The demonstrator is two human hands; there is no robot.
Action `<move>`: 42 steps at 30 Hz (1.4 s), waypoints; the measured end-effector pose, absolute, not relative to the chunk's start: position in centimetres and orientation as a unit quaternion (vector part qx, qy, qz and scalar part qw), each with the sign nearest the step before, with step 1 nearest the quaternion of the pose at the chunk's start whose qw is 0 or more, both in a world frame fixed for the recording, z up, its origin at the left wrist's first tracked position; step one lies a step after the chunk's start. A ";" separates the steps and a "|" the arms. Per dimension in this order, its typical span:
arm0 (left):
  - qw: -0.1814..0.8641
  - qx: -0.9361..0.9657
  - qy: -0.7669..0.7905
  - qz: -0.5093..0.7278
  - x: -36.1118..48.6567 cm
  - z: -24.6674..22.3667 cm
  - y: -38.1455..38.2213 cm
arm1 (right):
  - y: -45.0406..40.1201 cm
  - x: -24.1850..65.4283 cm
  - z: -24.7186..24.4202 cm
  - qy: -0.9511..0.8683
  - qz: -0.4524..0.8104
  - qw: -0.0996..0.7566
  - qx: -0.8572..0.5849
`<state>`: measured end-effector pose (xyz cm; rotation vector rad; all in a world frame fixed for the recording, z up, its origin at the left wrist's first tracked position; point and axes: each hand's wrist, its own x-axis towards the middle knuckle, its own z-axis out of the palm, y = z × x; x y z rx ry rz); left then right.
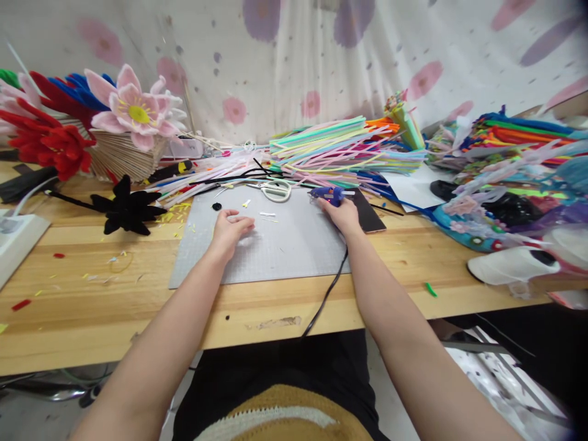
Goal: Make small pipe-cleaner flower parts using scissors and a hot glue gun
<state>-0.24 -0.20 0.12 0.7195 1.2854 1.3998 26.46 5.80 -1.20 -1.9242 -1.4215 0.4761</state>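
My left hand (229,233) is over the left half of a grey cutting mat (285,257), its fingers apart and slightly curled, with nothing visible in them. Beside its fingertips are a small black round piece (217,207) and a small white-and-yellow piece (247,203). Short white pieces (267,214) lie a little to the right. At the mat's right side, my right hand (343,217) grips a blue hot glue gun (331,195), which points left; the fingers partly hide its handle. A black cord (327,295) runs down past the table edge.
White-handled scissors (276,191) lie at the mat's back edge. Behind are piles of pastel pipe cleaners (340,147). A black flower (125,207) and a pink flower (138,110) are at left, near a power strip (21,242). A dark flat object (369,214) and white roll (509,265) are at right.
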 end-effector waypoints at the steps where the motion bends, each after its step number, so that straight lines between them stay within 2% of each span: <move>1: 0.537 0.304 0.528 0.584 -0.3 0.1 -0.2 | 5.9 26.4 -1.2 -0.545 0.178 0.341 -0.745; 4: 0.550 0.309 0.515 0.580 -0.4 -0.1 -0.1 | 5.7 26.4 -0.5 -0.547 0.139 0.371 -0.737; 9: 0.550 0.305 0.522 0.576 -0.3 0.2 -0.2 | 3.1 25.1 3.0 -0.597 -0.027 0.466 -0.653; 12: 0.551 0.308 0.523 0.573 -0.2 0.3 -0.2 | 1.7 22.2 4.0 -0.666 0.060 0.459 -0.584; 16: 0.552 0.312 0.522 0.570 -0.4 0.0 -0.1 | 1.1 17.2 2.6 -0.765 0.270 0.344 -0.472; 18: 0.553 0.317 0.519 0.570 -0.5 -0.2 0.0 | 1.1 15.3 1.5 -0.788 0.295 0.306 -0.445; 21: 0.548 0.333 0.515 0.569 -0.6 -0.5 -0.1 | 1.0 13.5 0.7 -0.806 0.260 0.287 -0.447; 26: 0.542 0.360 0.518 0.556 -0.1 -0.4 -0.4 | 1.1 13.1 0.8 -0.783 0.248 0.306 -0.481; 30: 0.484 0.351 0.515 0.614 0.2 -0.3 -0.3 | 1.8 13.5 0.2 -0.702 0.370 0.355 -0.494; 34: 0.406 0.319 0.536 0.668 -0.2 -0.4 0.1 | 2.3 13.7 -0.3 -0.625 0.483 0.366 -0.492; 37: 0.428 0.356 0.548 0.625 -0.3 -0.5 0.0 | 2.2 13.8 -0.2 -0.598 0.524 0.373 -0.479; 42: 0.445 0.417 0.522 0.596 0.3 -0.5 -0.4 | 2.1 13.7 -0.3 -0.617 0.518 0.380 -0.454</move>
